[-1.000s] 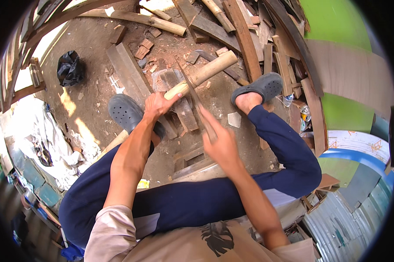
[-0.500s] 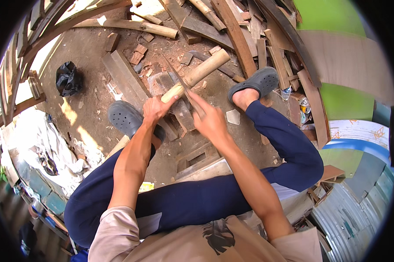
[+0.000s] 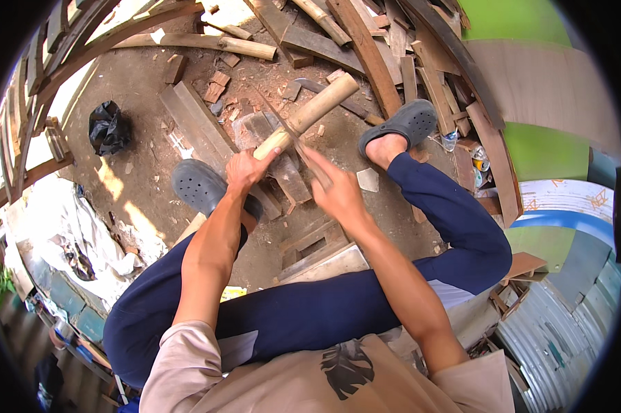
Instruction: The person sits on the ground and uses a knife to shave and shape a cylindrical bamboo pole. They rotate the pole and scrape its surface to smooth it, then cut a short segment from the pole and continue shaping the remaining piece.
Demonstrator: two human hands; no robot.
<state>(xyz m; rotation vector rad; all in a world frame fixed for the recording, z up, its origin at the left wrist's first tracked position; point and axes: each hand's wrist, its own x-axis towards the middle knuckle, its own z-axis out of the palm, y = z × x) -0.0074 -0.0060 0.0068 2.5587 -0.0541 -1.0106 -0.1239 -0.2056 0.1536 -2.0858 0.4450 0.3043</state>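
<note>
Both forearms rise from the lower edge toward the middle of the frame, bare below short pale sleeves. The left hand [image 3: 245, 168] sits just left of centre, its grip curled shut, knuckles up. The right hand [image 3: 338, 193] lies slightly lower and right of it, fingers closed, wrist bent inward.

A black plastic bag [image 3: 108, 128] is seen lying on the bare dirt ground [image 3: 138, 82] at the left; grey clogs [image 3: 199, 186] are being worn on both feet, the far one [image 3: 405, 124] resting near a pile of planks [image 3: 393, 55]; small wood offcuts [image 3: 217, 86] are seen scattered beside a long flat board [image 3: 195, 124]; a round pole [image 3: 207, 44] is lying across the top; crumpled white sheeting [image 3: 69, 227] is spread at the left edge; corrugated metal sheets [image 3: 558, 330] are lying at the lower right; a green wall [image 3: 517, 20] is showing at the upper right.
</note>
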